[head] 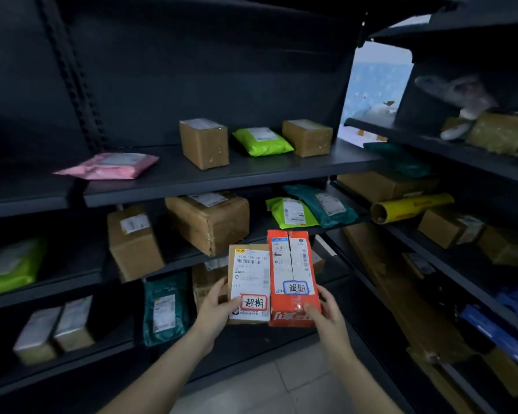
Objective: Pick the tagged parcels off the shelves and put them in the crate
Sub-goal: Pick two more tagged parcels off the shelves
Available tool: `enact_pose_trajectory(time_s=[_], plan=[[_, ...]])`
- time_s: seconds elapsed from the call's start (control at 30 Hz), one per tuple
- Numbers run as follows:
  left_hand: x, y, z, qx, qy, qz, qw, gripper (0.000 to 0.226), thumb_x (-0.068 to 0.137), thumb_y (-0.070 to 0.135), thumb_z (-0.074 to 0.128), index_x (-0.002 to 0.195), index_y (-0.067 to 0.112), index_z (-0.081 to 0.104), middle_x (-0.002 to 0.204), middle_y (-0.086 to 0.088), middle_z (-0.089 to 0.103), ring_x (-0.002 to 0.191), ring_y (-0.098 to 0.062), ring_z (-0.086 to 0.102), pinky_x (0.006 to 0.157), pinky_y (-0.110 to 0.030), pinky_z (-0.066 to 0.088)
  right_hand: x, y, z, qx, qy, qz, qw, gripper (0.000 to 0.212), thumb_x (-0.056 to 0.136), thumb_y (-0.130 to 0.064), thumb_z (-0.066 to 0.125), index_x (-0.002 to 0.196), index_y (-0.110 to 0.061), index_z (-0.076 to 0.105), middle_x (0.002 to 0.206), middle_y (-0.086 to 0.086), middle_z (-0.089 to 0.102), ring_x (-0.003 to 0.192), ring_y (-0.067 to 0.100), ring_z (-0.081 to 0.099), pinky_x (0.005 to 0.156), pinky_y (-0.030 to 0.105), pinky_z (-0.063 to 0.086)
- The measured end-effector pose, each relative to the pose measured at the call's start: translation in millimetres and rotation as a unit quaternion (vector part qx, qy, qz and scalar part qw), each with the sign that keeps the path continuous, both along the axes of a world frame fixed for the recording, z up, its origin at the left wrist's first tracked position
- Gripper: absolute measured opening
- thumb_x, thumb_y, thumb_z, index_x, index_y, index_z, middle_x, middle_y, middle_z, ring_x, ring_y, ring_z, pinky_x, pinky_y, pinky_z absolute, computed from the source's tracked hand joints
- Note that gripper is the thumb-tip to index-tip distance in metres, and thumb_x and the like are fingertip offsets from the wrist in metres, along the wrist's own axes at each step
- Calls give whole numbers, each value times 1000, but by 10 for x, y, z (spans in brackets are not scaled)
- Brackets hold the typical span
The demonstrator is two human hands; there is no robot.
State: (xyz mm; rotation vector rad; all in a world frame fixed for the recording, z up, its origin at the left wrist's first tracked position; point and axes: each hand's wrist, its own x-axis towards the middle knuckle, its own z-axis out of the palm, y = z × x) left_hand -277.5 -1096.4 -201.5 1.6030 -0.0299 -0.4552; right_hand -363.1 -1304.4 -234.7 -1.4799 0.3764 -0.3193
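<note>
I hold two tagged parcels side by side in front of the dark shelves. My left hand grips the lower left edge of a brown cardboard box with a white shipping label and a red-bordered tag. My right hand grips the lower right corner of an orange box that carries a blue-bordered tag. The two boxes touch along their long sides, both upright and facing me. No crate is in view.
Dark metal shelves hold untagged parcels: a pink bag, brown boxes, green bags, teal bags. A second shelf unit stands at right with boxes and a yellow tube. Pale floor tiles lie below.
</note>
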Motion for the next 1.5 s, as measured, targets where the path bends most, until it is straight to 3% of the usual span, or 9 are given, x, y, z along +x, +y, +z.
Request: enact_pose_trajectory(time_s=[0.17,0.37,0.53,0.7,0.83,1.07,1.2,1.33,1.5], plan=[[-350,450,358,2,-18,52,999,60,88,8,61,141,17,34,118,-11,63,95,-23,66,75,-32,56,-128,371,333,8,-30,51,998,36,84,-21,66,110,-43,55,107,-10,68,92,4,67,65,18,53],[-679,1110,592,1,-19,107,994,60,89,11,60,141,22,32,107,-11,68,96,-26,68,93,-46,52,-183,909,556,0,-52,131,990,38,85,-19,65,118,-34,55,112,-2,68,99,13,67,75,25,53],[-972,1876,730,1,-27,187,982,57,90,9,59,140,20,35,108,-6,68,90,-19,68,68,-29,54,-87,1655,673,-1,-55,206,977,35,85,-22,66,112,-40,53,113,-4,65,96,13,67,68,22,54],[-1260,2799,831,6,-45,266,963,55,89,8,60,138,18,37,113,-5,66,96,-20,67,81,-34,54,7,2605,791,-12,-58,288,956,36,84,-21,67,111,-40,51,111,-8,63,89,4,67,63,17,54],[-1507,3579,845,-12,-40,328,944,58,88,7,60,140,16,35,111,-8,68,99,-27,67,96,-49,50,53,3439,826,-13,-52,349,936,44,85,-21,66,123,-31,45,113,-10,59,100,8,62,78,25,52],[-2055,5131,920,-23,-19,432,901,57,89,8,59,140,19,34,103,-6,65,85,-21,69,67,-34,59,-104,5227,852,-23,-47,439,897,31,84,-26,66,110,-39,55,102,-12,68,95,7,64,81,27,51],[-2439,6019,968,-19,-21,480,877,60,90,5,57,143,17,33,119,-17,62,101,-33,66,90,-50,53,-275,6265,868,-10,-54,480,875,27,84,-23,66,105,-38,57,99,-15,67,87,0,66,67,16,52],[-2807,6781,962,-33,-26,519,853,53,90,4,56,138,17,38,116,-13,64,98,-30,67,89,-50,54,-454,7162,883,-7,-54,523,851,41,83,-22,66,121,-30,51,108,-6,66,100,12,62,88,32,50],[-3183,7533,936,-30,-30,575,817,53,91,7,56,138,21,38,110,-7,67,92,-24,70,79,-41,58,-661,8067,921,-9,-60,582,811,30,83,-20,67,108,-34,57,103,-9,69,90,3,67,65,15,52]])
